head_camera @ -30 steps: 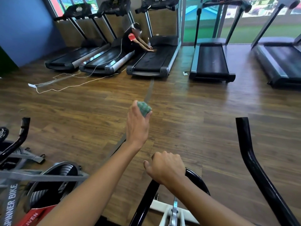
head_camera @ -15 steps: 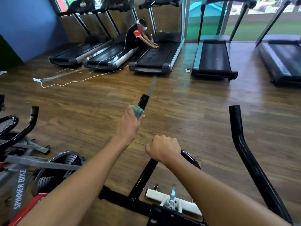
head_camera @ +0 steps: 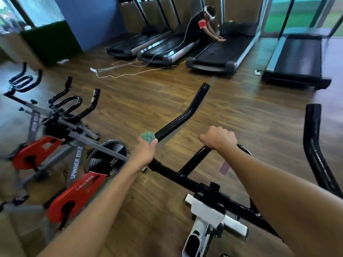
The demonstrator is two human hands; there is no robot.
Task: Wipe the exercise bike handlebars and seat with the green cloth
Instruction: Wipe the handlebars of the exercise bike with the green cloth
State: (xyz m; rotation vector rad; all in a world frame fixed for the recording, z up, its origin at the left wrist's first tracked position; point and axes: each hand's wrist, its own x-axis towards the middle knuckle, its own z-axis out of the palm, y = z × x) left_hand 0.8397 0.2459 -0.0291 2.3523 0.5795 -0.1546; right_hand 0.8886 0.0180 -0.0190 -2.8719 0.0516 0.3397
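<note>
Left hand: the left hand (head_camera: 143,152) has its grip curled round the green cloth (head_camera: 148,136) on the left handlebar (head_camera: 182,116).
Cloth place: at the hand's 12 o'clock, against the bar.
Right hand: the right hand (head_camera: 219,139) grips the centre loop bar (head_camera: 196,160).
Right handlebar (head_camera: 313,138): at 3 o'clock, untouched.
Floor: red spinner bikes (head_camera: 74,190) at 9 o'clock.

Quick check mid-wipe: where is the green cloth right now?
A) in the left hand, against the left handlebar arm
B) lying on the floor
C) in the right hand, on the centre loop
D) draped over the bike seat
A: the left hand holds the green cloth bunched against the left handlebar arm, while the right hand grips the centre loop bar without a cloth.
</note>
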